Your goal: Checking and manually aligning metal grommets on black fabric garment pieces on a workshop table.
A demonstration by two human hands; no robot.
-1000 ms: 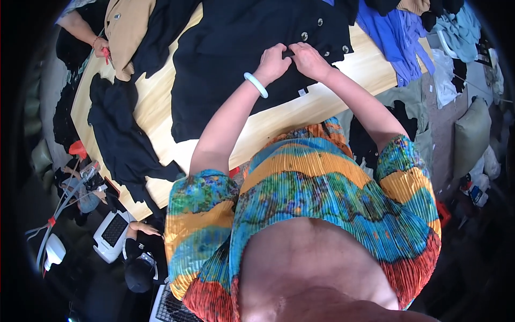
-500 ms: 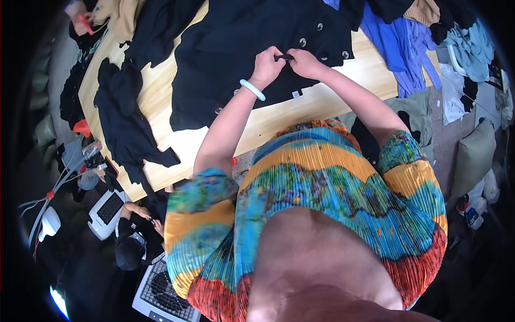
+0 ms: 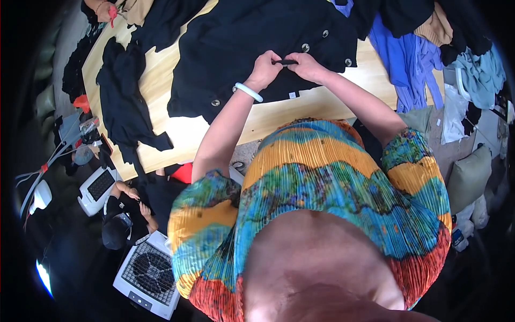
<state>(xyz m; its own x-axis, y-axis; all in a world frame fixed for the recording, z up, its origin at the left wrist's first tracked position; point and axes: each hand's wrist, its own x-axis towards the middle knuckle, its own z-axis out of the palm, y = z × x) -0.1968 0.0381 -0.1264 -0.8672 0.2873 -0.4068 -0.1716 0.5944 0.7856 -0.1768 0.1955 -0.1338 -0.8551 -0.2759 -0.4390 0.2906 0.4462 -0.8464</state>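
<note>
A black garment (image 3: pixel 225 48) with large round buttons (image 3: pixel 306 48) lies spread on the pale wooden table. My left hand (image 3: pixel 264 70), with a pale bangle on the wrist, pinches a part of its cloth. Close beside it, my right hand (image 3: pixel 306 67) pinches the same cloth. Between the fingertips a short dark fold (image 3: pixel 285 62) of the garment stretches, raised a little from the rest. A small white label (image 3: pixel 292 95) shows at the garment's near edge.
More black clothing (image 3: pixel 120 91) lies on the table (image 3: pixel 161 115) to the left. Purple garments (image 3: pixel 402 64) hang over its right side, near a grey-blue pile (image 3: pixel 480 78). Another person (image 3: pixel 115 228) sits at lower left beside a fan unit (image 3: pixel 150 268). A co-worker's hand (image 3: pixel 102 9) shows at far left.
The view has shifted slightly. Both hands still pinch the cloth, and more of the dark fold shows between their fingertips. One button near my right hand is now hidden.
</note>
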